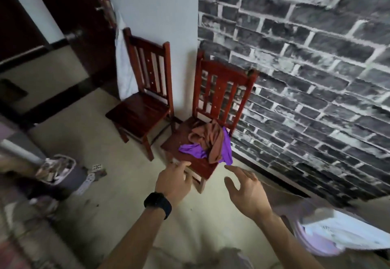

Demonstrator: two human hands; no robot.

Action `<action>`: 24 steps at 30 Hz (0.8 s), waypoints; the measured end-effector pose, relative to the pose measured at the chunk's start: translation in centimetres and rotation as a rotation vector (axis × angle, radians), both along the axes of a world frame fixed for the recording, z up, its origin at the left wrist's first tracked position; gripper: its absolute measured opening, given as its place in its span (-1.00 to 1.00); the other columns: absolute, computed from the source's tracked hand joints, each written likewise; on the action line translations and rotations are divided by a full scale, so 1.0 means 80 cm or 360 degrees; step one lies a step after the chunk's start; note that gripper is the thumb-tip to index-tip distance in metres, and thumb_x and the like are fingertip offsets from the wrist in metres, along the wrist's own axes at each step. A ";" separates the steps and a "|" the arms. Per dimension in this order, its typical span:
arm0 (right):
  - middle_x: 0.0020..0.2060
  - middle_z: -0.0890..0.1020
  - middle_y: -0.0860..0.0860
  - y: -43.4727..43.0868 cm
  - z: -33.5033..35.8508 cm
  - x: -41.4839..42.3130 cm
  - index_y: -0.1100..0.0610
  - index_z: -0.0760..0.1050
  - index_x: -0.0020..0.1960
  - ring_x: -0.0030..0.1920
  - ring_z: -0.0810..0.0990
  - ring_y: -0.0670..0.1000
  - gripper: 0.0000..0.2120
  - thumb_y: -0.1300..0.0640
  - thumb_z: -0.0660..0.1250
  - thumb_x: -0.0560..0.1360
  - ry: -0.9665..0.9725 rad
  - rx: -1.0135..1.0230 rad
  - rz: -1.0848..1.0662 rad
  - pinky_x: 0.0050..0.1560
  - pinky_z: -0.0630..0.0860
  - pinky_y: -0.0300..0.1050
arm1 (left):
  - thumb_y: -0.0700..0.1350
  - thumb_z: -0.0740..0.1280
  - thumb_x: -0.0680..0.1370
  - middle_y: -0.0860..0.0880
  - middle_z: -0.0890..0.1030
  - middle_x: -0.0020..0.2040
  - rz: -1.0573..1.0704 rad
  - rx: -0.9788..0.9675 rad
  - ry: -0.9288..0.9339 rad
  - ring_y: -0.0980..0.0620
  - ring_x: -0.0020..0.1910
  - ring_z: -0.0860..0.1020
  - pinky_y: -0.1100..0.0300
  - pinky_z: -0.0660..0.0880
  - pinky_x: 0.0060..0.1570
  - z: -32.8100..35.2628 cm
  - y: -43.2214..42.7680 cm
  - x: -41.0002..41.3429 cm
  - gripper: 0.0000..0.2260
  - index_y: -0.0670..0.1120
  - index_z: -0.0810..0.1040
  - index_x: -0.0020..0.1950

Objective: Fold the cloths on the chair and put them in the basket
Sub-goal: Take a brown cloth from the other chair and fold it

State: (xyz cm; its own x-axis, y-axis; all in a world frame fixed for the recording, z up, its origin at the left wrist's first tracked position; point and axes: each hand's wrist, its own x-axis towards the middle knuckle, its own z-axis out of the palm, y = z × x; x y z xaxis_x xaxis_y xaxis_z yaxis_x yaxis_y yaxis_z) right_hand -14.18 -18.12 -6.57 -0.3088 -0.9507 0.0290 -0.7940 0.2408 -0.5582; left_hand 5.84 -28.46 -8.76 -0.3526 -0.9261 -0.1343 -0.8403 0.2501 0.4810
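Observation:
A crumpled brown cloth (211, 137) lies on top of a purple cloth (194, 150) on the seat of a red wooden chair (185, 140) beside the brick wall. My left hand (174, 181), with a black watch on its wrist, reaches toward the seat's front edge with fingers relaxed and holds nothing. To the right, my right hand (245, 190) is stretched out open just below the hanging purple corner, apart from it. A basket (58, 170) with pale contents stands on the floor at the left.
A second, bare red chair (141, 108) stands left of the first against the white wall, with a white cloth (124, 66) hanging behind it. A dark door (80, 26) is at the far left. Small items litter the floor by the basket. Blurred bedding (337, 235) lies lower right.

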 end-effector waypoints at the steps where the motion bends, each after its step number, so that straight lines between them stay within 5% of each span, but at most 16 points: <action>1: 0.16 0.67 -0.01 -0.017 -0.001 0.005 -0.02 0.55 0.29 0.20 0.59 0.14 -0.66 0.03 0.35 0.52 -0.0020 0.0027 -0.0008 0.19 0.54 0.08 | 0.05 0.23 0.58 -0.01 0.58 0.20 -0.0001 0.0006 -0.0003 -0.04 0.15 0.54 0.07 0.48 0.12 -0.004 -0.016 0.006 -0.63 0.11 0.43 0.39; 11: -0.04 0.69 -0.01 -0.219 -0.072 0.005 0.02 0.58 0.22 0.01 0.64 0.09 -0.73 0.10 0.41 0.52 -0.0244 0.0217 -0.0155 -0.05 0.45 -0.15 | 0.01 0.20 0.60 0.02 0.54 0.27 -0.0060 0.0158 -0.0074 0.00 0.24 0.49 0.09 0.41 0.23 -0.069 -0.217 0.021 -0.64 0.10 0.41 0.41; 18: -0.07 0.70 0.15 -0.354 -0.146 -0.011 0.10 0.55 0.19 -0.08 0.67 0.23 -0.76 0.10 0.38 0.54 -0.0412 0.0504 -0.0396 -0.14 0.52 -0.05 | 0.01 0.19 0.61 -0.01 0.46 0.39 -0.0212 0.0394 -0.0305 -0.03 0.34 0.42 0.05 0.37 0.32 -0.120 -0.358 0.027 -0.58 0.06 0.33 0.48; 24: 0.04 0.67 0.21 -0.442 -0.241 -0.026 0.06 0.44 0.27 0.00 0.64 0.27 -0.66 0.00 0.33 0.53 -0.0499 0.0837 -0.0651 -0.03 0.57 0.02 | 0.01 0.20 0.58 -0.03 0.37 0.48 -0.0438 0.0521 -0.0466 -0.05 0.41 0.37 0.03 0.34 0.37 -0.208 -0.453 0.015 -0.50 0.05 0.25 0.52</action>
